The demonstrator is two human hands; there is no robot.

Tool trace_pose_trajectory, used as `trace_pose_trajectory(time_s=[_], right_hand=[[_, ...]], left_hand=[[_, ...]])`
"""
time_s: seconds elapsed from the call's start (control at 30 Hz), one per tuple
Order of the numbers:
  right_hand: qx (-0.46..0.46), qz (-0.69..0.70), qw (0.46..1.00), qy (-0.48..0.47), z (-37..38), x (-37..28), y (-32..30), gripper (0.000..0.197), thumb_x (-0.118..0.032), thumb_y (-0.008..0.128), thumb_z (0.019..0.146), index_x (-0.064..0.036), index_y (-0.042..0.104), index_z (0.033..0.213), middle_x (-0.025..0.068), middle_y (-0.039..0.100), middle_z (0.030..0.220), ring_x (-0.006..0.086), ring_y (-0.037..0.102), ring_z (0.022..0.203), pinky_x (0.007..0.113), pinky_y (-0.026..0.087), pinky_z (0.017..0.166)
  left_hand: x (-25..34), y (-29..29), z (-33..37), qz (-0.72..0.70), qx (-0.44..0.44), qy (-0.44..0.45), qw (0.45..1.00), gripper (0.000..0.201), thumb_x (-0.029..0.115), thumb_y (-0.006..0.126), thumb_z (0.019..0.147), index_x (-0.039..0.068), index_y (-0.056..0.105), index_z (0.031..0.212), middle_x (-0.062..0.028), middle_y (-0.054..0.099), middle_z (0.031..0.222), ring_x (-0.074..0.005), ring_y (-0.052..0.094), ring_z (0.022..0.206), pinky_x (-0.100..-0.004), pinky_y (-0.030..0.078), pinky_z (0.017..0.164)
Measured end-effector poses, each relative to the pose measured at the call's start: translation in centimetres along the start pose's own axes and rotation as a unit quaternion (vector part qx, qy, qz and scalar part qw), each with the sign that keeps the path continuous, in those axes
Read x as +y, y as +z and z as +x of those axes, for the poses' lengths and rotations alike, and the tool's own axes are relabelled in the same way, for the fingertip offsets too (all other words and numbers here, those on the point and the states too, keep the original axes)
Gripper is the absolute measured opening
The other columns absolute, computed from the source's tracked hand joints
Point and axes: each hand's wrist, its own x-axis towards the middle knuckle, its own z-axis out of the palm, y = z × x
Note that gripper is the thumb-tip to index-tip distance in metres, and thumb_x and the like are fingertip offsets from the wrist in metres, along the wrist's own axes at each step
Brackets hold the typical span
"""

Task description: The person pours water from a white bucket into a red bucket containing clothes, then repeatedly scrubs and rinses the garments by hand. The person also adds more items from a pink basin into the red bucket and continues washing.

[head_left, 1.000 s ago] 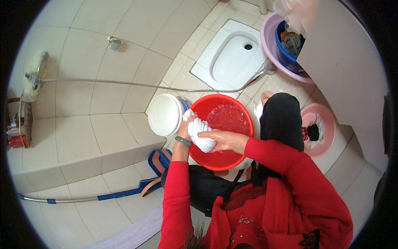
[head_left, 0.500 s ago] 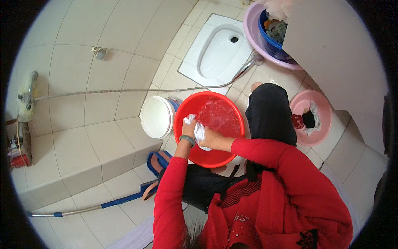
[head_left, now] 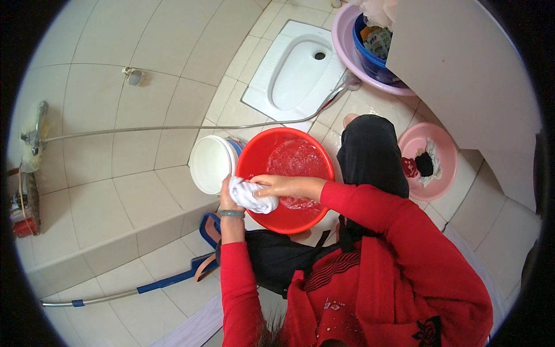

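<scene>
A bunched white cloth (head_left: 252, 196) is between my two hands, over the near left part of a red basin (head_left: 314, 222). My left hand (head_left: 227, 198), with a green bangle at the wrist, is closed on the cloth's left end near the basin's rim. From the right, my right hand (head_left: 280, 185) grips the top of the cloth, thumb and fingers bent round it. Bubbly water (head_left: 295, 162) lies in the basin below. What kind of cloth it is, I cannot make out.
A white bucket (head_left: 209, 165) stands left of the basin. Beyond lies a squat toilet (head_left: 272, 95), with a shower hose (head_left: 167, 126) stretched across to the shower head (head_left: 350, 82). A pink basin (head_left: 448, 176) with small clothes is at the right; a blue-wrapped pole (head_left: 167, 281) lies lower left.
The white cloth, twisted between my hands before, is now a looser bundle. Both hands have shifted left and slightly nearer, and the right hand now lies over the cloth's top.
</scene>
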Motion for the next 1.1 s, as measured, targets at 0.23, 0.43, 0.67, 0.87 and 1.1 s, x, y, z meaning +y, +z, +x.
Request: trace_pose_trajectory(time_s=[0.23, 0.43, 0.67, 0.87, 1.1], right_hand=[[0.011, 0.362, 0.914, 0.184, -0.6, -1.4, 1.5, 0.054, -0.041, 0.059, 0.085, -0.0106, 0.042, 0.125, 0.01, 0.054, 0.112, 0.0231, 0.055, 0.099, 0.04, 0.05, 0.076], [0.022, 0.279, 0.946, 0.161, -0.1, -0.3, 1.2, 0.048, -0.029, 0.067, 0.08, -0.0115, 0.045, 0.119, 0.0064, 0.058, 0.097, 0.0177, 0.057, 0.08, 0.031, 0.047, 0.062], [0.121, 0.066, 0.987, 0.085, 1.0, 4.7, 0.6, 0.051, -0.01, 0.063, 0.07, -0.0021, 0.044, 0.117, 0.0051, 0.054, 0.099, 0.0163, 0.053, 0.092, 0.03, 0.044, 0.079], [0.178, -0.079, 0.98, 0.045, 1.3, 10.1, -1.1, 0.036, -0.012, 0.065, 0.065, -0.0032, 0.055, 0.099, 0.0052, 0.06, 0.086, 0.0184, 0.057, 0.079, 0.033, 0.047, 0.072], [0.185, -0.283, 0.93, 0.142, 0.4, 10.2, -1.1, 0.029, -0.02, 0.066, 0.067, -0.0017, 0.061, 0.09, 0.013, 0.064, 0.08, 0.0251, 0.063, 0.076, 0.038, 0.049, 0.069]], left_hand=[[2.1, 2.3, -1.4, -0.048, -0.232, 0.007, 0.972, 0.042, 0.041, 0.046, 0.088, 0.001, 0.058, 0.089, -0.0149, 0.061, 0.083, -0.0263, 0.058, 0.078, -0.0375, 0.049, 0.073], [1.9, 4.1, 0.4, 0.071, -0.13, 0.016, 0.989, 0.036, 0.035, 0.05, 0.087, 0.0, 0.057, 0.084, -0.0136, 0.061, 0.076, -0.0223, 0.059, 0.07, -0.0322, 0.05, 0.066], [-1.1, 4.7, 2.9, 0.229, -0.006, 0.044, 0.973, 0.015, 0.017, 0.055, 0.08, 0.005, 0.058, 0.072, -0.0045, 0.055, 0.062, -0.0153, 0.053, 0.052, -0.0302, 0.043, 0.05], [-5.1, 3.8, 5.2, 0.561, 0.08, 0.177, 0.805, 0.028, 0.026, 0.058, 0.074, -0.001, 0.062, 0.067, -0.0145, 0.061, 0.062, -0.0238, 0.06, 0.057, -0.0394, 0.044, 0.054], [-8.1, 1.5, 6.0, 0.55, 0.141, 0.161, 0.807, 0.034, 0.032, 0.06, 0.074, -0.002, 0.063, 0.076, -0.0229, 0.063, 0.075, -0.0348, 0.063, 0.072, -0.0438, 0.047, 0.066]])
